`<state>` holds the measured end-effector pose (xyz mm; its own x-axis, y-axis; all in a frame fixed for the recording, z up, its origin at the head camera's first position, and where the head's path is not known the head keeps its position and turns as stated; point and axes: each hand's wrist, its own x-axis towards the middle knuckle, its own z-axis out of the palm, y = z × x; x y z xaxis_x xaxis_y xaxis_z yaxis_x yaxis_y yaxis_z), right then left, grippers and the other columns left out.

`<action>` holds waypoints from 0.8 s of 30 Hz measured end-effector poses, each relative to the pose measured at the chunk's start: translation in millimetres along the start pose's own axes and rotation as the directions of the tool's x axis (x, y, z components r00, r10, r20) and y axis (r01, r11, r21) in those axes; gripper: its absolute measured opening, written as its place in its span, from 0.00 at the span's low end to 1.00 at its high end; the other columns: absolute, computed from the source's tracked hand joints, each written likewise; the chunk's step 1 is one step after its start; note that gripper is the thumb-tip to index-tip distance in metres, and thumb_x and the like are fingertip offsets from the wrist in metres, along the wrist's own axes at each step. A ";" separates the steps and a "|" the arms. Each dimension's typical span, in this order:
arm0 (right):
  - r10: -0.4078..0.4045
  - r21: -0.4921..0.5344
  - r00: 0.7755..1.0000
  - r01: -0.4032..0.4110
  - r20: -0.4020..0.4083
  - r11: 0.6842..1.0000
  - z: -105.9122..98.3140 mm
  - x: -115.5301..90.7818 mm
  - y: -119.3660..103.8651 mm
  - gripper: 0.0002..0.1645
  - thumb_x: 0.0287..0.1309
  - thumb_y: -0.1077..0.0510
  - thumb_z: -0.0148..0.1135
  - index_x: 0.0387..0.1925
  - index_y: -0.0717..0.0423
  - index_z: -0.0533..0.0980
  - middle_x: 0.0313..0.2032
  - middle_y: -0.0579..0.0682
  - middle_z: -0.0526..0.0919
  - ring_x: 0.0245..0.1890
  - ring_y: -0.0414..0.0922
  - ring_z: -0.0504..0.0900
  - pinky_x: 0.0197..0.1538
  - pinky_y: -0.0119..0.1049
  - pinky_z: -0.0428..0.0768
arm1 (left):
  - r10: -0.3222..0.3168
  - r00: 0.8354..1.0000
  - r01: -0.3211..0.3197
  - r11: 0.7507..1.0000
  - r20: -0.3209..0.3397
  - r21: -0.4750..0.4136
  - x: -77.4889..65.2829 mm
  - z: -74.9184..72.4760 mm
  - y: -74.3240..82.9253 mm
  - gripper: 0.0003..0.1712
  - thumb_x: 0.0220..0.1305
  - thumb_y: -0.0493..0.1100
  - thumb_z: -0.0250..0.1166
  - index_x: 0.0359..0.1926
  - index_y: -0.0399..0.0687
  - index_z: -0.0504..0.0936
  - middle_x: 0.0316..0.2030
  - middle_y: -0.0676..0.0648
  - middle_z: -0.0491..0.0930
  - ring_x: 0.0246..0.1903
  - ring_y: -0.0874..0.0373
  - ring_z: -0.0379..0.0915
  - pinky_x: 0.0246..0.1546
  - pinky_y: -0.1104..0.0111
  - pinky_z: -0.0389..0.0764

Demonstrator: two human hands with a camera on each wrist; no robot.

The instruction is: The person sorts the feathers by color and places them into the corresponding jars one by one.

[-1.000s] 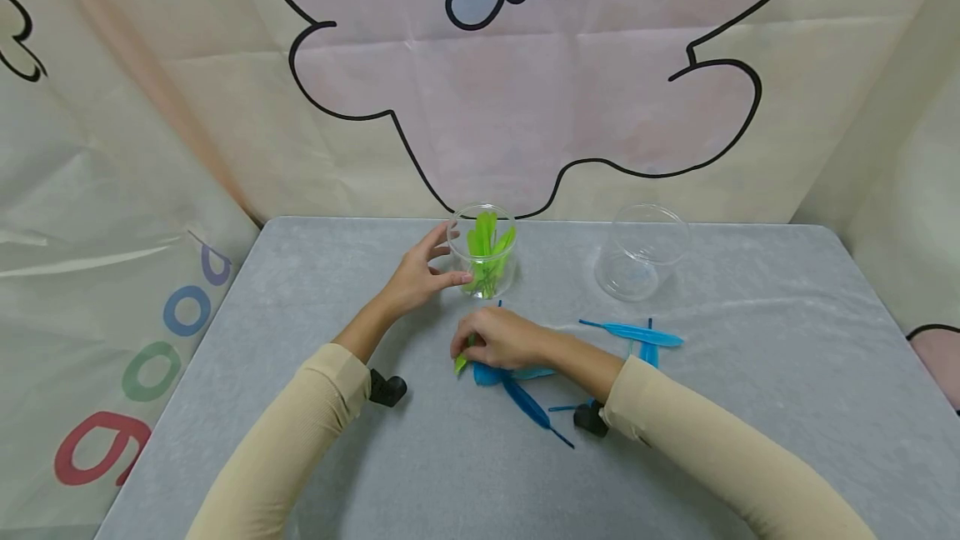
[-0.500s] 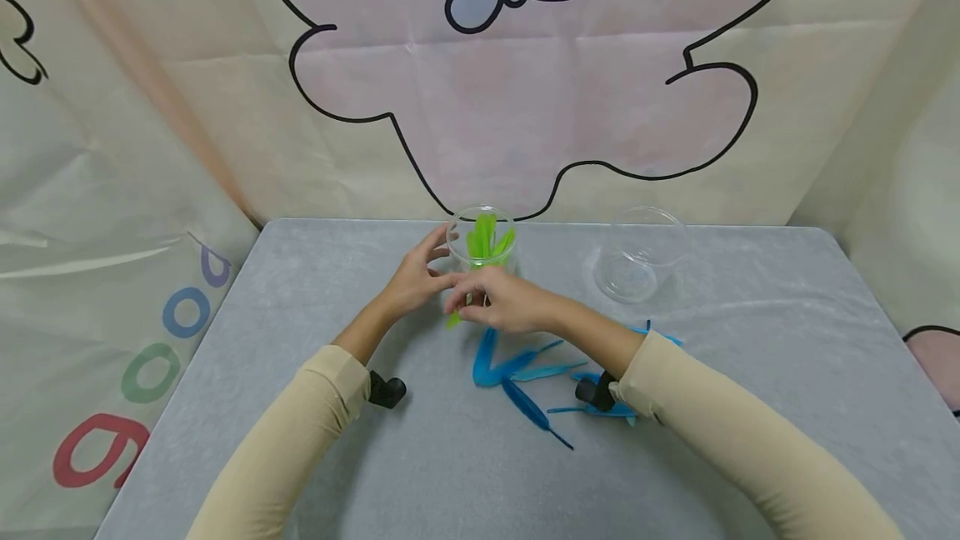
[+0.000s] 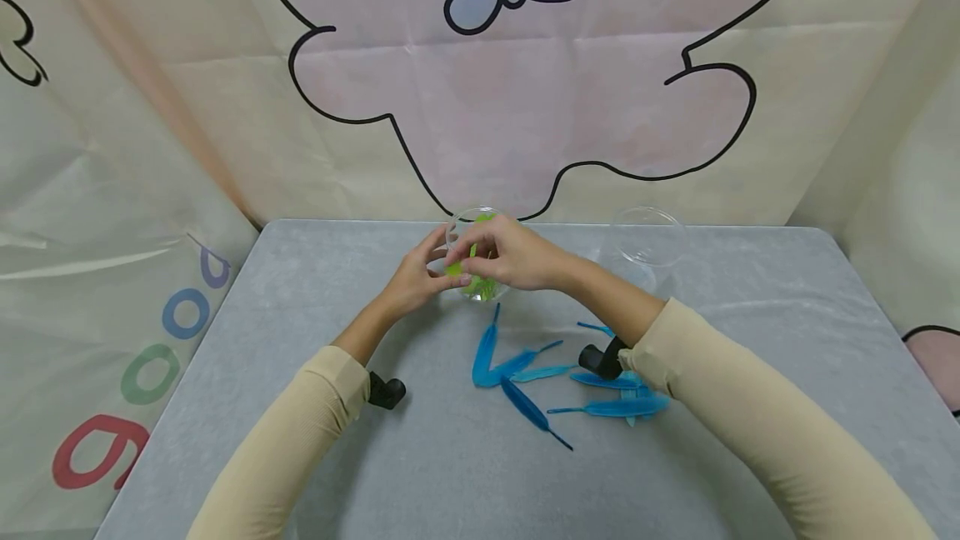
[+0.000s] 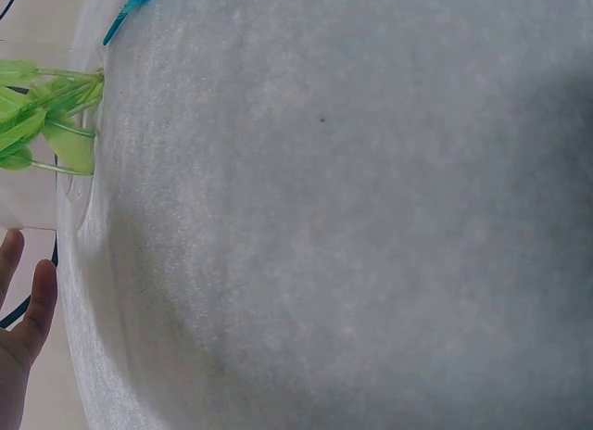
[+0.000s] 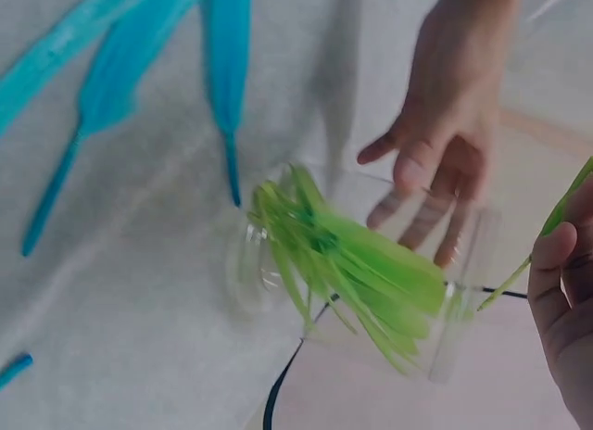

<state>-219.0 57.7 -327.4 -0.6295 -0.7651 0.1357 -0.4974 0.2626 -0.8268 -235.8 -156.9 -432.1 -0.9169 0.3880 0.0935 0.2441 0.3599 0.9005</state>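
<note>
Feather (image 5: pixel 562 208), green, over the clear cup (image 5: pixel 454 342), pinched by the right hand (image 3: pixel 516 255), presumably leaving the quill end free; left hand (image 3: pixel 415 275), fingers extended, touches the cup, seemingly steadying it; blue feathers (image 3: pixel 524 403) nearside of it

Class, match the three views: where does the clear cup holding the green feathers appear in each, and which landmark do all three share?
Head: the cup is at the centre, partly covered by the right hand.
Left wrist: upper left edge, sideways, cropped.
Right wrist: slightly right of and below the centre, sideways.
Shared landmark: the left hand, beside the cup.
</note>
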 end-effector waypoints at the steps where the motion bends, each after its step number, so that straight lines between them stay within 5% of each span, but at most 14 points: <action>1: 0.002 0.007 1.000 -0.002 -0.012 1.000 -3.0 0.8 -1.2 0.09 0.66 0.67 0.61 0.44 0.60 0.84 0.39 0.50 0.83 0.26 0.44 0.79 0.34 0.37 0.80 | -0.010 1.000 0.010 1.000 0.001 0.002 0.0 0.2 0.3 0.52 0.60 0.40 0.73 0.78 0.48 0.53 0.72 0.41 0.62 0.66 0.43 0.66 0.52 0.51 0.79; 7: 0.058 0.080 0.993 -0.050 -0.102 0.996 -19.8 5.8 -4.2 0.09 0.66 0.66 0.60 0.44 0.61 0.84 0.44 0.52 0.84 0.31 0.52 0.80 0.39 0.44 0.80 | -0.020 1.000 0.020 1.000 0.003 -0.024 0.0 0.5 1.9 0.51 0.59 0.41 0.74 0.77 0.56 0.55 0.72 0.46 0.62 0.66 0.45 0.66 0.52 0.51 0.79; 14: 0.188 0.168 0.964 -0.158 -0.187 0.973 -32.9 8.7 -3.0 0.10 0.67 0.63 0.60 0.46 0.60 0.83 0.44 0.53 0.82 0.33 0.49 0.80 0.41 0.44 0.79 | 0.001 1.000 -0.001 1.000 -0.002 -0.028 0.4 0.7 0.8 0.51 0.58 0.39 0.74 0.77 0.56 0.57 0.71 0.41 0.64 0.65 0.42 0.66 0.51 0.48 0.79; 24: 0.207 0.227 0.951 -0.155 -0.228 0.962 -30.6 15.2 7.7 0.09 0.67 0.65 0.60 0.45 0.62 0.83 0.41 0.55 0.81 0.30 0.47 0.77 0.36 0.40 0.77 | -0.009 1.000 0.008 1.000 -0.009 -0.015 0.8 1.1 -1.1 0.51 0.58 0.41 0.74 0.77 0.53 0.56 0.71 0.38 0.63 0.65 0.41 0.66 0.52 0.47 0.78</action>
<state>-250.7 66.0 -315.0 -0.8380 -0.5395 0.0825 -0.2455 0.2377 -0.9398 -236.4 -156.1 -433.4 -0.9217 0.3775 0.0894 0.2315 0.3503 0.9076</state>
